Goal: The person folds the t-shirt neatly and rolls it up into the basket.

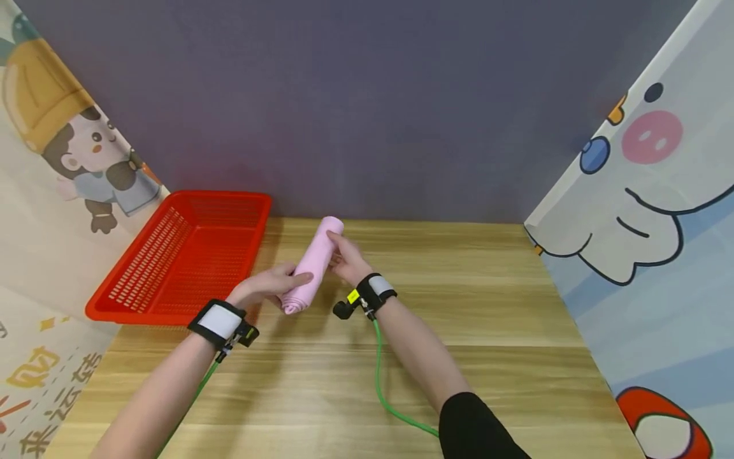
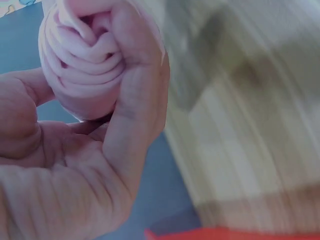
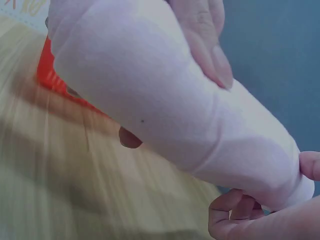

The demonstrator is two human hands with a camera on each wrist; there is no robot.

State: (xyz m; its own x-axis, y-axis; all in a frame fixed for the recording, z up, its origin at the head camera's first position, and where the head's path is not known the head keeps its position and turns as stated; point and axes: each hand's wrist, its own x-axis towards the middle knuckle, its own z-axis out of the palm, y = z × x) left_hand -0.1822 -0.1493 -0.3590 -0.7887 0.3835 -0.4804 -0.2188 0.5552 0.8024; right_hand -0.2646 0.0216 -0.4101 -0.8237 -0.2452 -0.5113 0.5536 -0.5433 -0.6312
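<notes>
A pink cloth [image 1: 314, 264], rolled into a tight cylinder, is held slantwise above the table in the head view. My left hand [image 1: 272, 284] grips its near end, thumb on top and fingers underneath. At the far end my right hand [image 1: 346, 261] holds the roll from the right side. In the left wrist view the spiral folds at the end of the cloth [image 2: 85, 85] show between thumb and fingers of the left hand [image 2: 100, 170]. The smooth side of the cloth [image 3: 150, 95] fills the right wrist view, with the right hand [image 3: 250, 220] pinching one end.
A red plastic basket [image 1: 212, 248] with slotted walls stands on the left of the wooden table [image 1: 459, 287], close beside my left hand. A grey panel [image 1: 367, 115] rises behind the table. Printed sheets flank both sides. Green cables [image 1: 379, 376] run from the wrist cameras.
</notes>
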